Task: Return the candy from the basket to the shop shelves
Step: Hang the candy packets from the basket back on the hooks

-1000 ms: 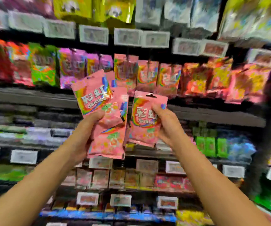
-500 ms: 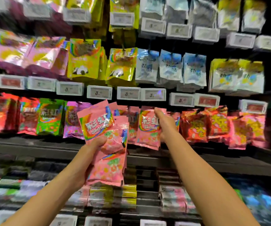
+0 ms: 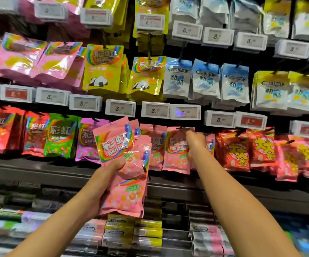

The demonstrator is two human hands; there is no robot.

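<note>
Nearest the camera, two bare forearms reach up toward the shop shelves. The left hand [image 3: 101, 184] has its grip closed round a fanned bunch of pink Skittles bags [image 3: 125, 167], thumb across the front of the stack; at least three bags show, overlapping and tilted, held just in front of the shelf edge [image 3: 57, 173]. No basket is in view.

Further out, the right hand [image 3: 194, 145] is extended to the hanging row, its grip pinching the upper part of one pink bag [image 3: 176, 151] that sits right at the peg under a price tag [image 3: 185, 112]. The peg itself is hidden by the fingers, so whether the bag's hole is already on it cannot be told.

Behind that, matching pink bags hang on either side, with red candy bags [image 3: 237, 151] to the right and green and purple Skittles bags [image 3: 60, 136] to the left.

The step in hand looks like hanging a single bag on its matching hook. The next move probably calls for seating the hole fully on the peg, letting go, then taking another bag from the left-hand bunch.
</note>
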